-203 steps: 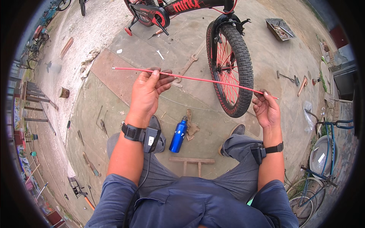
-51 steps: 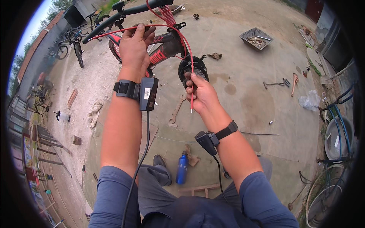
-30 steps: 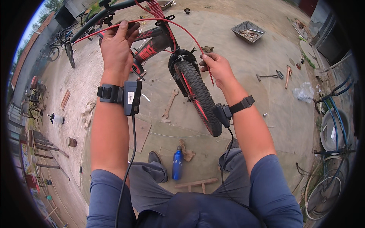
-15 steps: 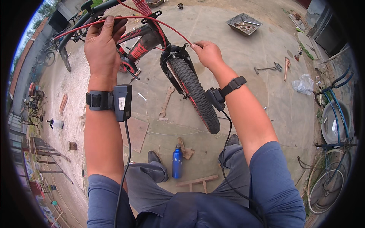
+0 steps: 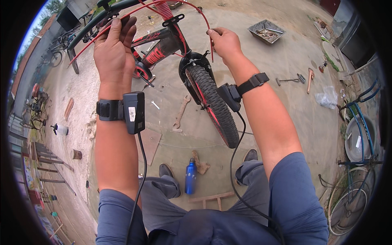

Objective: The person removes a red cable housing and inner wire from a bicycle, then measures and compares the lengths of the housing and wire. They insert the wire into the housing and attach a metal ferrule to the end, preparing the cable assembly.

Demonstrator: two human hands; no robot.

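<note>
A thin red cable housing (image 5: 192, 5) arches between my two hands, above the front of a bicycle (image 5: 178, 37). My left hand (image 5: 114, 53) pinches it near the dark handlebar (image 5: 87, 26), and one end sticks out to the lower left. Its other fingers are raised. My right hand (image 5: 225, 44) grips the housing between thumb and forefinger, with a short end hanging below. Under my hands are the black fork (image 5: 184, 73) and the knobby front tyre (image 5: 214, 106). Another stretch of red line runs along the frame.
A metal tray of small parts (image 5: 266, 32) stands at the far right. On the ground lie a large wrench (image 5: 180, 114), a small spanner (image 5: 155, 105), a pipe wrench (image 5: 310, 79) and a blue bottle (image 5: 190, 176) between my feet. A wheel (image 5: 351, 200) and basin (image 5: 357, 139) are at right.
The housing now bows upward more, and its right end has swung down below my right hand. My right hand has risen and shifted slightly right. The bicycle appears slightly lower and further right.
</note>
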